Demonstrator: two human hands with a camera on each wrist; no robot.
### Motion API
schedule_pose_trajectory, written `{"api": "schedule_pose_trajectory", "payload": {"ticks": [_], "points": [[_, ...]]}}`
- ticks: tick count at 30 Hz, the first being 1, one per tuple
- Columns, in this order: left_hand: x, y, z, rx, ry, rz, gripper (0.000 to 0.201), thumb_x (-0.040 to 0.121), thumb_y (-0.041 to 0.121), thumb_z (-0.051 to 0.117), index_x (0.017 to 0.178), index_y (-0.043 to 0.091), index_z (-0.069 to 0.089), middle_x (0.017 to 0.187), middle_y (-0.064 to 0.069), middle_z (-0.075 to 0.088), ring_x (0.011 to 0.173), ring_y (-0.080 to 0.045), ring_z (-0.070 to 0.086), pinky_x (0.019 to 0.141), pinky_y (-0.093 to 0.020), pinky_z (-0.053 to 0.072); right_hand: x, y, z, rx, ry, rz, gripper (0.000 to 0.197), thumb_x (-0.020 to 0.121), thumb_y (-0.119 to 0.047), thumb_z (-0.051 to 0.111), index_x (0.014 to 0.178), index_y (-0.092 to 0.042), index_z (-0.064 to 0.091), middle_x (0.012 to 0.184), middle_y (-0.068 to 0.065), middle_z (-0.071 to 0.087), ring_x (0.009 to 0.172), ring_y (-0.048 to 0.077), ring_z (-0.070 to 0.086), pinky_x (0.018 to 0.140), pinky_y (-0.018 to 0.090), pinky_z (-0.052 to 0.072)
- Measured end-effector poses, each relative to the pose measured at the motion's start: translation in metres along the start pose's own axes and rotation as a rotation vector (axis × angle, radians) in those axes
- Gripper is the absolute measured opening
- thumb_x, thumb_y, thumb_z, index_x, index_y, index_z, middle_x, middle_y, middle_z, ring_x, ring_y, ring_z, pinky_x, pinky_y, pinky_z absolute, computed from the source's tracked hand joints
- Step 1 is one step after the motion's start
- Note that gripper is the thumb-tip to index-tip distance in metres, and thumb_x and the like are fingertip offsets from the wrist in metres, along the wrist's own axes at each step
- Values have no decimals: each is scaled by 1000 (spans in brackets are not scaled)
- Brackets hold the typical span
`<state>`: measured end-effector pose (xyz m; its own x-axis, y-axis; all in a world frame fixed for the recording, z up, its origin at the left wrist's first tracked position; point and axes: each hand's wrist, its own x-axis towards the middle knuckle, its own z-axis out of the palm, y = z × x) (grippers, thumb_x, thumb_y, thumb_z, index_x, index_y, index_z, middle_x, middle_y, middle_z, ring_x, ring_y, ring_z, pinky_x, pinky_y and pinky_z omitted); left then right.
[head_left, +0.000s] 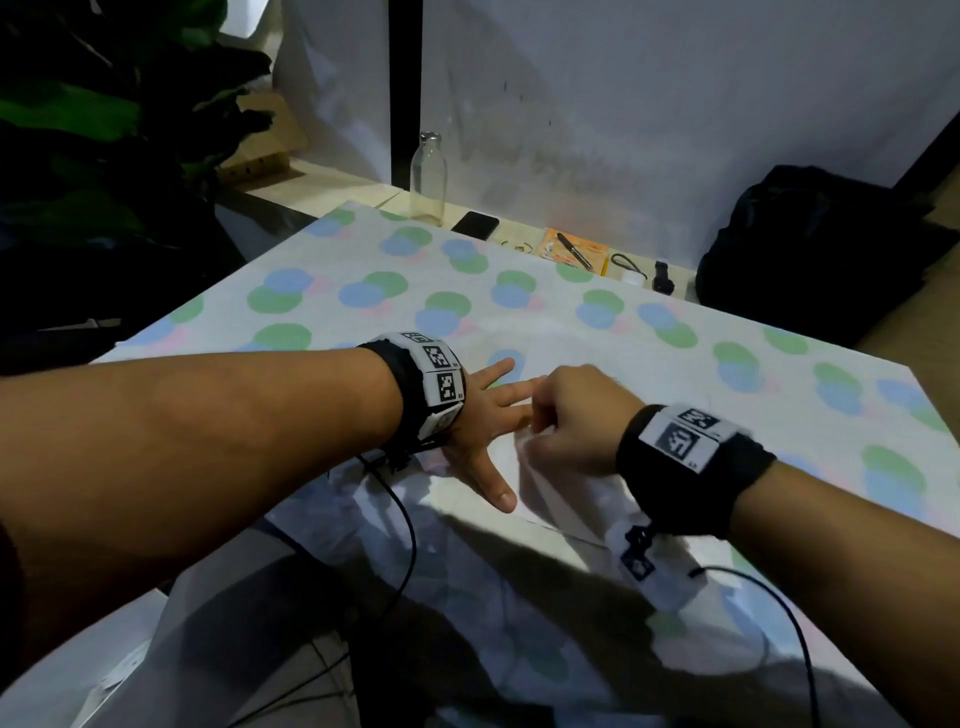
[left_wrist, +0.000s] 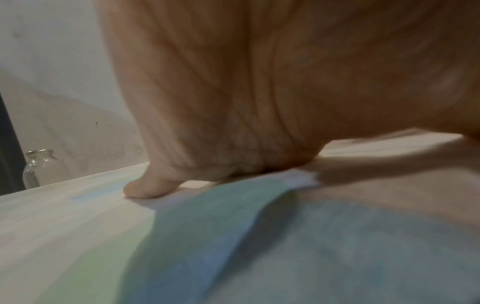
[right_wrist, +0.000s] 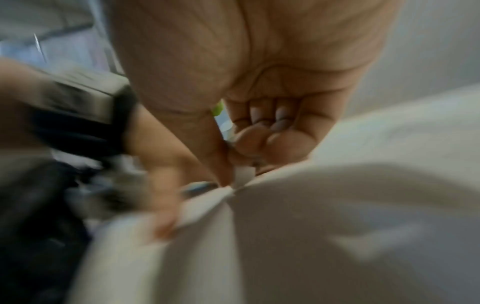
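Pinching corner of sheet (head_left: 551, 493), right hand (head_left: 576, 422) beside flat left hand (head_left: 480, 423)

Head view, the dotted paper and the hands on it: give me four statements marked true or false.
The left hand lies flat on the dotted paper, fingers spread. True.
The right hand rests open and idle. False: it pinches the paper.
The glass bottle lies on its side. False: it stands upright beyond the paper.
A black bag sits at the far right. True.
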<state>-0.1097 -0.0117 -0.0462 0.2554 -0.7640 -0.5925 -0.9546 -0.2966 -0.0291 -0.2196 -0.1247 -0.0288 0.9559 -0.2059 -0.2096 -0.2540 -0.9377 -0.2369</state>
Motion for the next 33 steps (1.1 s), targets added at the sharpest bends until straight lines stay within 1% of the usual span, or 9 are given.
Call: {"api": "schedule_pose_trajectory", "payload": {"ticks": [2,6,10,14,19,24,29,31,33], "points": [[0,-1,1,-6,8,-3,115,77,79,64,157,47,-13,162,16,-35,149,-30,-34,112,-75,-3,-10,-6,7,57,-71,-64,16,79,-27,70,68,-15,69,69,-1,68,67,16,64,58,29,51],[1,-1,3,-30,5,0,123,75,81,64,156,45,-21,161,18,-36,149,-29,-34,111,-75,-3,8,20,-7,30,75,119,18,78,-30,71,68,-16,67,71,0,67,71,22,66,61,28,52],[0,-2,1,-12,3,-6,119,76,81,63,156,46,-19,161,16,-36,149,-29,-34,112,-74,-4,-7,-1,7,6,-51,-46,19,78,-30,70,72,-12,72,71,2,69,70,19,66,66,33,57],[1,0,3,-26,17,0,124,76,80,64,157,42,-21,162,15,-35,150,-30,-32,112,-74,-5,7,23,-9,-14,121,151,19,79,-33,71,72,-15,68,76,3,69,75,25,67,64,28,52],[-2,1,0,-10,2,-9,117,78,77,65,157,45,-15,162,15,-34,150,-28,-33,113,-73,-4,-20,-6,13,126,-67,-41,15,76,-29,74,70,-16,71,75,-3,72,72,14,67,67,31,55],[1,-1,1,-7,0,-21,124,75,83,61,156,41,-23,161,16,-37,150,-30,-33,111,-76,-4,13,20,-8,21,126,186,16,78,-31,71,76,-16,68,80,4,69,77,24,66,67,30,55],[-1,3,1,31,8,-25,110,80,77,62,159,43,-7,165,11,-30,150,-33,-31,111,-76,-2,-7,-12,9,94,-42,21,17,77,-25,72,64,-17,65,69,1,67,65,15,64,57,27,50],[1,1,2,6,11,-15,116,78,79,62,158,43,-14,163,13,-33,150,-32,-32,111,-77,-2,1,-4,3,64,-9,103,17,81,-26,70,66,-21,62,74,4,66,70,20,64,59,28,49],[2,-1,3,-10,7,-5,122,76,82,61,155,42,-23,161,15,-36,150,-30,-32,110,-77,-3,16,13,-12,-48,66,203,18,82,-34,71,81,-17,67,79,6,65,75,25,64,62,29,50]]}}
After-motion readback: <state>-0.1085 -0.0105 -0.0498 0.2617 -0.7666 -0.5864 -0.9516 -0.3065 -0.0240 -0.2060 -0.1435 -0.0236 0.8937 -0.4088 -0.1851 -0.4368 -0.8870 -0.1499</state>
